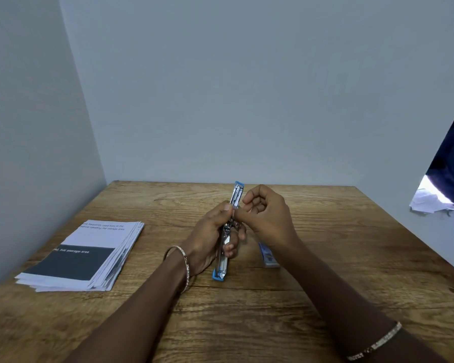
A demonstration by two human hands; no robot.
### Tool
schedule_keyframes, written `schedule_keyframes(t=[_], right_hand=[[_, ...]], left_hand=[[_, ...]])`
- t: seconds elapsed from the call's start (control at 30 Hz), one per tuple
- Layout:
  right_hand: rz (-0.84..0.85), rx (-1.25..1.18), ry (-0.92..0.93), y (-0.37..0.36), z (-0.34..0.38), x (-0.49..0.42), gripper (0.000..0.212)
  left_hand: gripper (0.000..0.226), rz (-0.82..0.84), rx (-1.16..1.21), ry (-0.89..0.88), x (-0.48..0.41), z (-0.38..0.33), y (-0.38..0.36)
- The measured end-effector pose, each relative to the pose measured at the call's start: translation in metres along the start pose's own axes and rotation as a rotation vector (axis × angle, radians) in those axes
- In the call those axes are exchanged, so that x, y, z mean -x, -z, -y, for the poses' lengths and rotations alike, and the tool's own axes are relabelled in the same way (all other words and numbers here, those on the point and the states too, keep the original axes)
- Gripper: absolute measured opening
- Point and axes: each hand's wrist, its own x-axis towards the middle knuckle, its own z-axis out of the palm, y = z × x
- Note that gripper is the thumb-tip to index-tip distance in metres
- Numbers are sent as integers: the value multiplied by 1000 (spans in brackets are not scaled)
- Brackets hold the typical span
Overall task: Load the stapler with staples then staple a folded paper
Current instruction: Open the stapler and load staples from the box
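Loading is in hand: the left hand (212, 241) has its fingers clamped round the opened stapler (236, 196) above the middle of the table (357, 260), while the right hand (269, 214) pinches what may be a staple strip at its channel, which next needs seating, then closing.

Stapler (237, 196) mid-table (351, 244), paper stack (81, 255) left, staple box (268, 256) right

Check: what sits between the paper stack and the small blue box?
Head view: the left hand gripping the opened stapler, between paper stack and blue box; otherwise bare table.
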Motion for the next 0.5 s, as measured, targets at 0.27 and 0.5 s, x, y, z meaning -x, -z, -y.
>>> schedule_keyframes(t=[0.27, 0.5], right_hand=[[-7, 186, 76, -1, 4, 4, 12], [-18, 322, 81, 7, -2, -4, 9]], left_hand=[[28, -14, 89, 27, -3, 2, 3], [36, -26, 80, 68, -8, 7, 6]])
